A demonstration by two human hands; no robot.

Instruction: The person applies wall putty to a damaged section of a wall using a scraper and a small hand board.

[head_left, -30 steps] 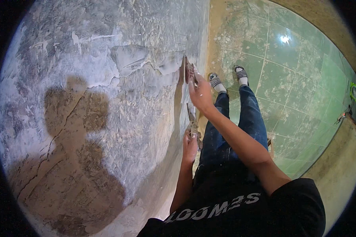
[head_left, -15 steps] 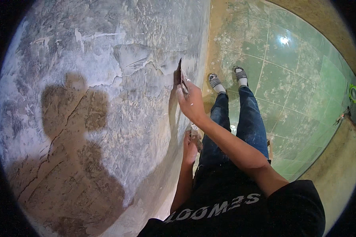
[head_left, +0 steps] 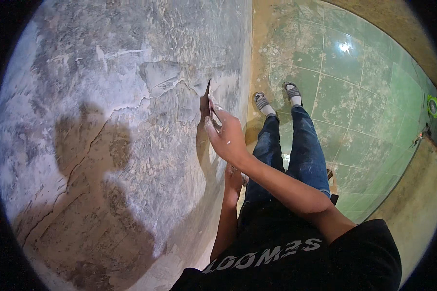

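Observation:
My right hand [head_left: 226,139], flecked with white putty, is closed around a putty knife [head_left: 210,101]. The knife's thin blade is seen almost edge-on against the rough grey-white wall [head_left: 170,140], throwing a dark shadow on it. Just left of the blade is a smoother patch of plaster [head_left: 161,77] with a ragged lower edge. Below and behind my right wrist, my left hand [head_left: 232,183] is closed near the wall. What it holds is mostly hidden by my right forearm; only a small greyish bit shows.
A long crack [head_left: 88,148] runs down the wall through my shadow. Green floor tiles [head_left: 342,104], spotted with pale splashes, lie to the right beneath my slippered feet [head_left: 262,101]. A round bright-green object [head_left: 433,106] stands at the far right.
My right hand and the putty knife have moved left and slightly down along the wall. The putty-smeared thing in my left hand, visible before, is now mostly covered.

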